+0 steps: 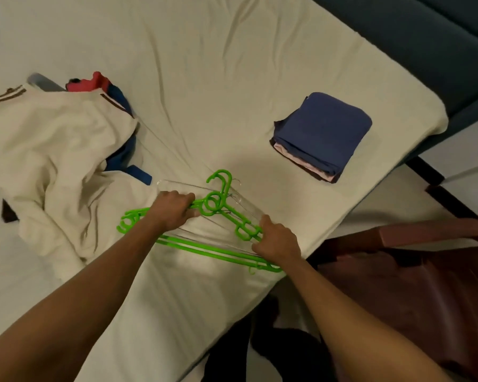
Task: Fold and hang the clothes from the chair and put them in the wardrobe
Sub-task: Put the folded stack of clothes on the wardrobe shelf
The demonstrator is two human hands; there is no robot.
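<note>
From the head camera, a person is leaning over a bed [232, 64] covered with a pale sheet. A bunch of green hangers [213, 208] is lying on the sheet near the bed's edge, with some see-through hangers [243, 205] mixed in.

The left hand [174, 209] is curling its fingers round the green hangers close to the hooks. The right hand [278, 241] is gripping the other end of the bunch, fingers bent over the bars.

To the left, a heap of clothes is waiting: a big cream garment [61, 161] is lying on top of blue [127, 155] and red [94, 81] things. Further away on the sheet, a neat pile of folded clothes [323, 133] is sitting by itself. A brown chair [411, 271] is standing beside the bed on the right. I cannot see the wardrobe.

I think the person is picking out one hanger. To do it well, the left hand should be holding the bunch steady while the right hand is sliding one hanger free, so the hooks are not tangling.
</note>
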